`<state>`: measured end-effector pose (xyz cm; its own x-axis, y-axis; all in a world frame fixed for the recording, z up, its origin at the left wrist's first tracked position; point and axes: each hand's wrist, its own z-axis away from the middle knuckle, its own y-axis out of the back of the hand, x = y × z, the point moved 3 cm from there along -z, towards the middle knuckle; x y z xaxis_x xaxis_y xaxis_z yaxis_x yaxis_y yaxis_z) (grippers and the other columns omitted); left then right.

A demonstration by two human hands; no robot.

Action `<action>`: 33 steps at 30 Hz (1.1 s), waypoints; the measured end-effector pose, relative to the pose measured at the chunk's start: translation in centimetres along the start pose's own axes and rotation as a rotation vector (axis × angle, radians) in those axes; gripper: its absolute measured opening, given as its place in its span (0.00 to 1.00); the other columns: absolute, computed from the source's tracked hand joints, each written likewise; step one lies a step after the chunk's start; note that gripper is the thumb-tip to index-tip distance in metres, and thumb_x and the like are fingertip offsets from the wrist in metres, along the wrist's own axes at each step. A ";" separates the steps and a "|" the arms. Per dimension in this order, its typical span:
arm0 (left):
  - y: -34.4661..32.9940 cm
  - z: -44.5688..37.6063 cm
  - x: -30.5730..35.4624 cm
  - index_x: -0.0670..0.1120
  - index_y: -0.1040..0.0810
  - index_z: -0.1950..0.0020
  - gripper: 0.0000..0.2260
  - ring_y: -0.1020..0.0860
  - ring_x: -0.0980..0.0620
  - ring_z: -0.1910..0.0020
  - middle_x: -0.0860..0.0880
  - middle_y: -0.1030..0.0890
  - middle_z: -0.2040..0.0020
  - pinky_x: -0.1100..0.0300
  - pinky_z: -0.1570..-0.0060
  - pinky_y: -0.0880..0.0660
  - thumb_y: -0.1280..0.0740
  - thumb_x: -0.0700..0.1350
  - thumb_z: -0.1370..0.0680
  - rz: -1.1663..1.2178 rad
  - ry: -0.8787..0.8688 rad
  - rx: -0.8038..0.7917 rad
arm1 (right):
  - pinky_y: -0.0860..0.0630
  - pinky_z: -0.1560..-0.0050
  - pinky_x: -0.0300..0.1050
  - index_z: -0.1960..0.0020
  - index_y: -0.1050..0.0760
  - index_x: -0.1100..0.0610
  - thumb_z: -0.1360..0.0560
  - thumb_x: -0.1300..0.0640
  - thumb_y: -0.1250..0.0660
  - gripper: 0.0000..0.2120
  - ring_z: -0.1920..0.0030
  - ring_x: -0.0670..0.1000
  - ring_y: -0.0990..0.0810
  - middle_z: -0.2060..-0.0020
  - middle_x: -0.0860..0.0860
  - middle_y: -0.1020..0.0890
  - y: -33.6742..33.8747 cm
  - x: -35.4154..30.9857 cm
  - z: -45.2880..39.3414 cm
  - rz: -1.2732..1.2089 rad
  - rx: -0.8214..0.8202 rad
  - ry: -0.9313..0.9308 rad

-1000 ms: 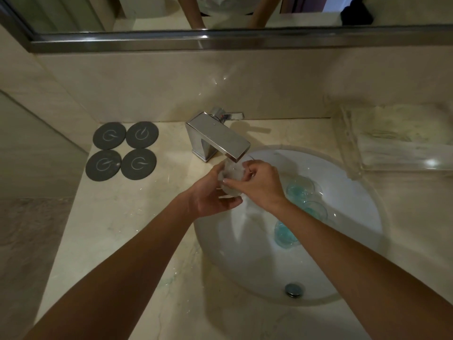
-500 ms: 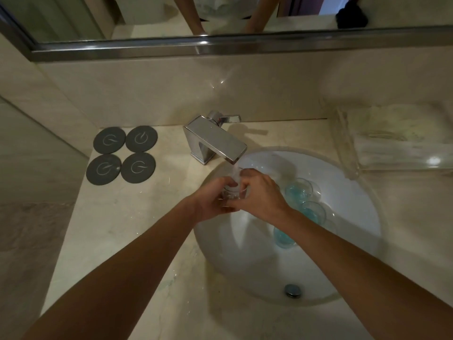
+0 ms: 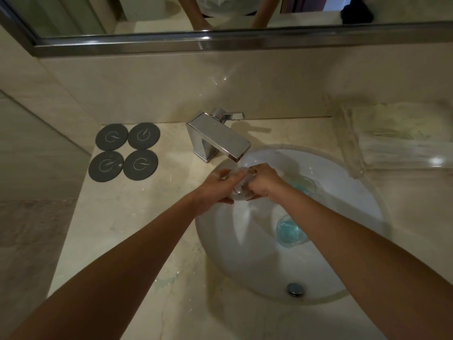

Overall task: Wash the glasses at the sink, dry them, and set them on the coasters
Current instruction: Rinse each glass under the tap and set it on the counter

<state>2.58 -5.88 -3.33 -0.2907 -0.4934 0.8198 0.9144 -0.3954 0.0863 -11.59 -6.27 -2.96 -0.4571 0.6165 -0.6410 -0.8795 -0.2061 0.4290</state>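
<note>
A clear glass [image 3: 241, 186] is held between both hands just below the spout of the chrome faucet [image 3: 218, 138], over the white sink basin [image 3: 343, 182]. My left hand [image 3: 217, 188] grips its left side and my right hand [image 3: 263, 181] grips the right side and rim. Two more glasses with a blue tint lie in the basin: one [image 3: 305, 186] behind my right wrist, another [image 3: 289, 231] partly hidden by my right forearm. Several dark grey round coasters [image 3: 123, 150] lie on the counter at the back left.
A folded pale towel in a clear tray [image 3: 402, 136] sits at the back right of the counter. The drain plug [image 3: 296, 289] is at the basin's near side. A mirror with a metal frame [image 3: 220, 41] runs along the wall above.
Both hands have dropped a little with the glass and turned it onto its side under the spout. The camera view has shifted slightly.
</note>
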 end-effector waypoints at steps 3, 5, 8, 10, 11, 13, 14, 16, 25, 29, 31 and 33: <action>0.7 -0.2 0.2 0.45 0.26 0.32 0.26 0.18 0.50 0.45 0.46 0.17 0.43 0.52 0.47 0.19 0.34 0.61 0.23 0.030 0.021 0.011 | 0.16 0.67 0.48 0.44 0.19 0.64 0.22 0.59 0.29 0.10 0.61 0.57 0.15 0.50 0.60 0.17 0.3 -1.2 0.7 0.091 0.125 0.101; 1.2 -0.3 0.1 0.45 0.25 0.33 0.25 0.19 0.48 0.43 0.45 0.17 0.43 0.52 0.46 0.20 0.34 0.61 0.23 0.047 0.029 -0.002 | 0.16 0.65 0.46 0.41 0.21 0.64 0.19 0.62 0.35 0.10 0.62 0.55 0.15 0.47 0.61 0.18 -0.1 -1.2 1.6 -0.029 -0.017 0.120; 1.7 0.0 0.1 0.46 0.24 0.35 0.24 0.19 0.46 0.42 0.45 0.17 0.43 0.50 0.41 0.21 0.35 0.61 0.22 0.099 0.056 -0.023 | 0.15 0.57 0.44 0.36 0.26 0.56 0.18 0.66 0.43 0.14 0.52 0.54 0.16 0.45 0.54 0.20 -0.6 -1.1 3.4 -0.191 -0.172 0.203; 1.8 0.1 0.2 0.45 0.23 0.35 0.25 0.19 0.46 0.43 0.45 0.17 0.43 0.50 0.41 0.21 0.35 0.62 0.23 0.126 0.088 -0.024 | 0.16 0.60 0.40 0.37 0.29 0.50 0.18 0.65 0.42 0.14 0.53 0.50 0.17 0.48 0.49 0.21 -0.7 -0.7 4.3 -0.281 -0.145 0.250; 1.7 0.1 0.3 0.45 0.22 0.36 0.25 0.19 0.46 0.43 0.44 0.16 0.44 0.50 0.42 0.21 0.35 0.63 0.23 0.145 0.100 -0.027 | 0.16 0.60 0.40 0.36 0.30 0.48 0.18 0.63 0.40 0.14 0.55 0.49 0.17 0.49 0.47 0.21 -0.7 -0.4 4.5 -0.314 -0.126 0.263; 1.6 0.1 0.7 0.45 0.20 0.37 0.26 0.18 0.46 0.44 0.45 0.15 0.46 0.49 0.42 0.20 0.34 0.65 0.24 0.173 0.116 -0.041 | 0.16 0.57 0.44 0.31 0.32 0.47 0.19 0.55 0.34 0.18 0.57 0.46 0.17 0.49 0.45 0.21 -1.1 0.2 4.7 -0.336 -0.104 0.295; 1.4 0.1 1.0 0.45 0.20 0.38 0.26 0.17 0.47 0.45 0.45 0.15 0.47 0.49 0.42 0.21 0.34 0.65 0.24 0.176 0.122 -0.053 | 0.16 0.56 0.44 0.29 0.33 0.46 0.21 0.51 0.30 0.23 0.58 0.44 0.17 0.48 0.44 0.21 -1.2 0.5 4.7 -0.331 -0.084 0.316; 1.2 0.2 1.5 0.45 0.20 0.37 0.27 0.17 0.48 0.44 0.46 0.15 0.45 0.49 0.40 0.22 0.35 0.66 0.24 0.176 0.124 -0.110 | 0.20 0.57 0.34 0.31 0.34 0.44 0.27 0.49 0.24 0.29 0.59 0.34 0.19 0.47 0.39 0.21 -1.3 0.8 4.6 -0.292 -0.035 0.358; 2.4 1.6 2.4 0.53 0.19 0.42 0.21 0.20 0.47 0.47 0.44 0.18 0.42 0.51 0.42 0.21 0.41 0.65 0.21 0.099 0.197 -0.221 | 0.20 0.53 0.39 0.47 0.27 0.43 0.39 0.49 0.16 0.26 0.53 0.43 0.17 0.54 0.40 0.18 -1.6 0.5 3.9 -0.225 0.107 0.378; 2.7 2.5 2.3 0.47 0.21 0.39 0.33 0.18 0.47 0.50 0.42 0.17 0.46 0.54 0.50 0.20 0.53 0.69 0.21 0.010 0.272 -0.273 | 0.19 0.55 0.38 0.48 0.23 0.48 0.37 0.52 0.16 0.22 0.55 0.43 0.15 0.55 0.46 0.14 -2.1 1.2 4.1 -0.352 0.001 0.324; 3.0 2.6 2.1 0.45 0.22 0.40 0.35 0.19 0.48 0.57 0.42 0.17 0.51 0.58 0.58 0.22 0.56 0.70 0.21 -0.138 0.269 -0.261 | 0.19 0.52 0.37 0.41 0.23 0.52 0.34 0.52 0.18 0.25 0.51 0.45 0.15 0.50 0.49 0.14 -2.4 1.7 4.3 -0.468 -0.061 0.215; 3.4 2.7 2.2 0.46 0.23 0.41 0.34 0.23 0.50 0.64 0.44 0.19 0.56 0.60 0.63 0.27 0.55 0.70 0.22 -0.293 0.241 -0.238 | 0.19 0.46 0.42 0.36 0.25 0.54 0.31 0.50 0.21 0.27 0.46 0.49 0.15 0.45 0.53 0.15 -3.0 2.2 4.4 -0.608 -0.185 0.086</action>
<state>5.81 -6.21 0.27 -0.6110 -0.4891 0.6225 0.7016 -0.6988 0.1396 -9.39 -0.95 -2.80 0.1283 0.6029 -0.7874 -0.9898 0.0287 -0.1393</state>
